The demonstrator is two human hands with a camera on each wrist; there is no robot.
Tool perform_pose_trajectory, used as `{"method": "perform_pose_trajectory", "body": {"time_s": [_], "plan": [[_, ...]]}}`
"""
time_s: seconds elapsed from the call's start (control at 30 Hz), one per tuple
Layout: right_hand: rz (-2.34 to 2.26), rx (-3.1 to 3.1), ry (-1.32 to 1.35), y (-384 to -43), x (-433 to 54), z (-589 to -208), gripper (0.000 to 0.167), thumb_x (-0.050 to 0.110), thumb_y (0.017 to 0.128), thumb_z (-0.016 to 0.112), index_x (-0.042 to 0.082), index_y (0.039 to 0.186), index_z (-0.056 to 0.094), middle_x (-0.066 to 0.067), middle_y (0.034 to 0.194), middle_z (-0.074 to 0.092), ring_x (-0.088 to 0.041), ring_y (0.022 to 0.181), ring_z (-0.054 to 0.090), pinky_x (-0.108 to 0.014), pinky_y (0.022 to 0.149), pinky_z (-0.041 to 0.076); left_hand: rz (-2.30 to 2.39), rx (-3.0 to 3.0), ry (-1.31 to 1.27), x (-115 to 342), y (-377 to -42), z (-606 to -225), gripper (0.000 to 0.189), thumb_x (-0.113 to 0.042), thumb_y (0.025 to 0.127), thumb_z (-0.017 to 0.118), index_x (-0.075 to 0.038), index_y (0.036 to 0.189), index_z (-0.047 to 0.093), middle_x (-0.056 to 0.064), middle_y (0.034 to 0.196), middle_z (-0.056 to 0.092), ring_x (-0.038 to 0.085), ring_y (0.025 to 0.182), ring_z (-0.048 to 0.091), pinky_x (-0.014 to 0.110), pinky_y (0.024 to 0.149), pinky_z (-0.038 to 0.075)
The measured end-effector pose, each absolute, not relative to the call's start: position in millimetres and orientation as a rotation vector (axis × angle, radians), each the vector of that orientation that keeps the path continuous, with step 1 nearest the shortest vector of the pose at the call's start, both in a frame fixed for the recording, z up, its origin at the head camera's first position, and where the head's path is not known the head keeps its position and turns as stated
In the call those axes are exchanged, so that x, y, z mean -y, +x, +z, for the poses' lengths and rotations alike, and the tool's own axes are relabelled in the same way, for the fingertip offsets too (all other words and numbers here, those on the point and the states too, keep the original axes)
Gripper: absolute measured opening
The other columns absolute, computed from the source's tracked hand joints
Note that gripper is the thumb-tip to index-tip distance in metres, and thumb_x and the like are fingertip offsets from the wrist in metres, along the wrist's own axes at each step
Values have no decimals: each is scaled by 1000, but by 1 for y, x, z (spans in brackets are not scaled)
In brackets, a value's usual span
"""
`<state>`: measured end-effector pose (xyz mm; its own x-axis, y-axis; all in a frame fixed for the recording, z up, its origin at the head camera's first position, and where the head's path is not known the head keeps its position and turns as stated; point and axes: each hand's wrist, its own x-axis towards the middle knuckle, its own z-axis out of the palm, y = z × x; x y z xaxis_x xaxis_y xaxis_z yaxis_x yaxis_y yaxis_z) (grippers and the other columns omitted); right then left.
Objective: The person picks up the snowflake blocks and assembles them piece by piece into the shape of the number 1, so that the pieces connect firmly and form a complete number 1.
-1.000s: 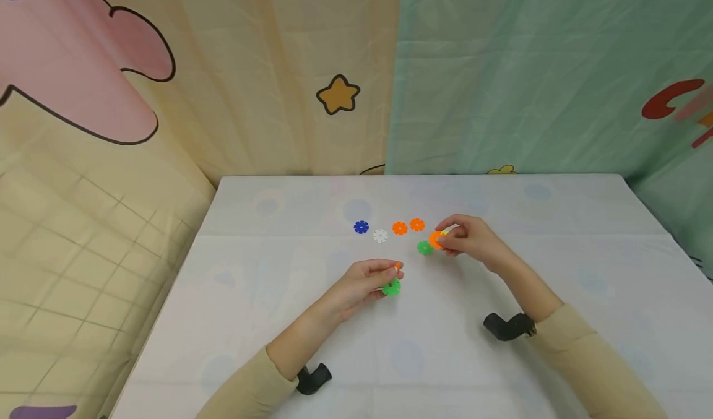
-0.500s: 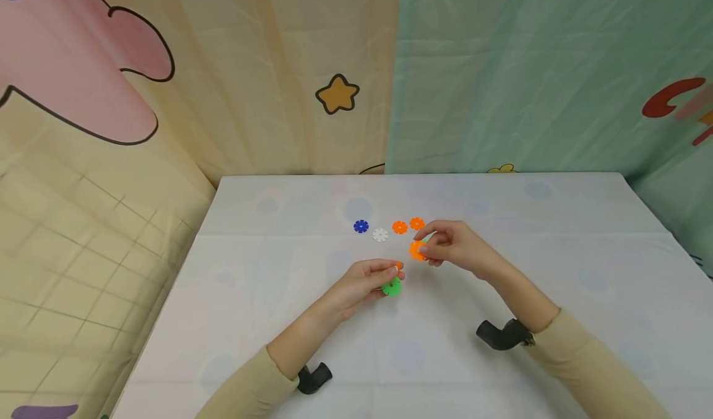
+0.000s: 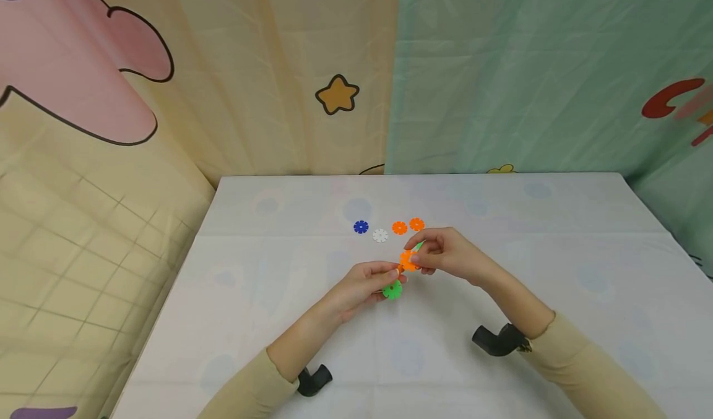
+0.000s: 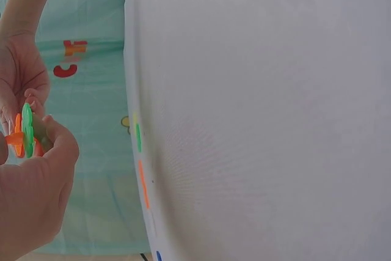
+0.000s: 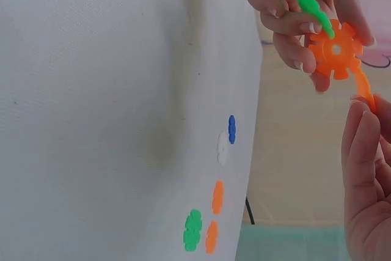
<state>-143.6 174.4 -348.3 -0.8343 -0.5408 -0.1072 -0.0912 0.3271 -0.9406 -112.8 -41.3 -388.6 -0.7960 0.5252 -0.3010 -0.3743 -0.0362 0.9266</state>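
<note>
My left hand [image 3: 364, 286] holds an orange notched disc, a snowflake-style building disc [image 5: 335, 49], with a green disc [image 3: 392, 289] slotted into it. My right hand [image 3: 451, 255] pinches another orange disc [image 3: 409, 260] by its edge. From the right wrist view, this second orange disc [image 5: 365, 90] stands edge-on, meeting the rim of the left hand's orange disc; whether their notches interlock I cannot tell. Both hands are close together above the table. Fingers cover part of each held disc.
On the white-covered table [image 3: 267, 320] lie a blue disc [image 3: 361, 227], a white disc [image 3: 380, 236] and two orange discs [image 3: 399, 228]. A loose green disc [image 5: 192, 230] is partly behind the right hand in the head view. Patterned curtains [image 3: 267, 72] hang behind the table.
My right hand has moved left and toward me with its orange disc, up to the pieces in the left hand. The left hand has stayed almost still.
</note>
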Motion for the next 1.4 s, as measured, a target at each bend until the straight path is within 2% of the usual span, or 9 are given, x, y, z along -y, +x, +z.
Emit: {"method": "perform_pose_trajectory", "body": {"time_s": [0.13,0.4,0.47,0.7,0.93,1.03,1.17,1.4], "plan": [[-1520,-2194,-563,-143,-175,-350,18,5,87,62,-2,104,61,-31,80,60,-51,74,55,-34,65,54,1887,-1634,170,41,-112,-389,40,-17,96,53,12,123,51,25,118,58,13,91,60,24,80,49],[-1508,-2208,-606,-143,-175,-351,18,4,87,63,-3,103,61,-13,71,62,-45,70,57,-34,65,53,1878,-1637,191,42,-112,-390,40,-19,96,54,12,122,52,22,115,60,13,90,58,24,79,48],[-1505,-2211,-620,-143,-175,-352,18,3,87,62,-4,103,61,-13,71,61,-42,68,57,-32,64,53,1877,-1638,190,42,-112,-391,40,-18,96,54,12,121,52,22,115,60,13,90,58,23,78,48],[-1505,-2218,-606,-144,-174,-353,18,2,86,63,-5,103,60,-27,76,59,-40,68,58,-32,64,53,1880,-1635,189,42,-112,-390,40,-19,96,54,13,120,53,20,112,62,13,88,57,23,77,47],[-1511,-2235,-599,-144,-173,-353,18,3,87,62,-4,103,61,-26,75,60,-40,68,58,-32,64,53,1897,-1628,192,42,-112,-388,40,-18,96,53,14,120,52,20,111,62,13,89,57,23,77,47],[-1524,-2228,-597,-144,-173,-354,17,3,86,63,-4,102,61,-21,73,61,-43,69,58,-32,64,53,1909,-1618,192,41,-112,-388,39,-17,96,53,14,119,53,19,110,62,13,89,57,24,77,47],[-1521,-2213,-608,-143,-172,-355,17,3,86,63,-4,102,61,-13,69,61,-43,69,58,-34,64,53,1915,-1619,183,41,-111,-389,36,-18,96,53,12,116,56,13,104,65,13,88,57,25,78,48],[-1501,-2208,-616,-141,-170,-355,16,3,87,62,-4,101,62,-13,69,60,-40,68,58,-34,64,53,1918,-1651,191,41,-109,-390,34,-17,95,55,13,111,58,2,92,65,12,87,56,23,76,48]]}}
